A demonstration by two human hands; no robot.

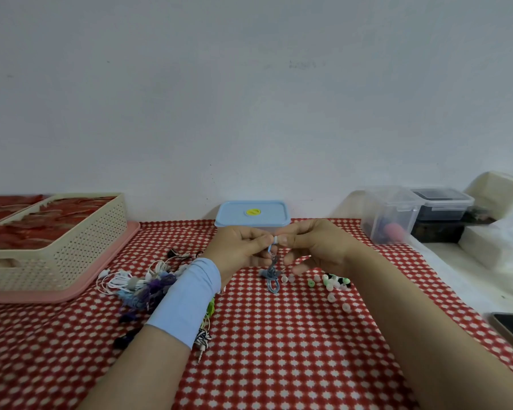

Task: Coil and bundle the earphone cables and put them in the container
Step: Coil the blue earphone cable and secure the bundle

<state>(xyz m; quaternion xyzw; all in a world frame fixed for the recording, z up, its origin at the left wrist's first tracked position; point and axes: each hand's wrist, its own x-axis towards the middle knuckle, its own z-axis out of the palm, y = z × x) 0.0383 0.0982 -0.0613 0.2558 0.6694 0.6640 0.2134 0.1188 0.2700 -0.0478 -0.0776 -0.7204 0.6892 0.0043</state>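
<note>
L grip (pixel 237 247) + R grip (pixel 314 247): fingertip pinch on blue earphone cable (pixel 271 281).

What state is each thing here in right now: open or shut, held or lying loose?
Blue container: lid on, shut.
Blue earphone cable: held up by its top, lower part looped.
Left hand: pinches the cable's top.
Right hand: pinches the same spot.
Other earphones: lying in a loose pile.
Small round pieces: scattered on the cloth.
Clear box: lid shut.
</note>
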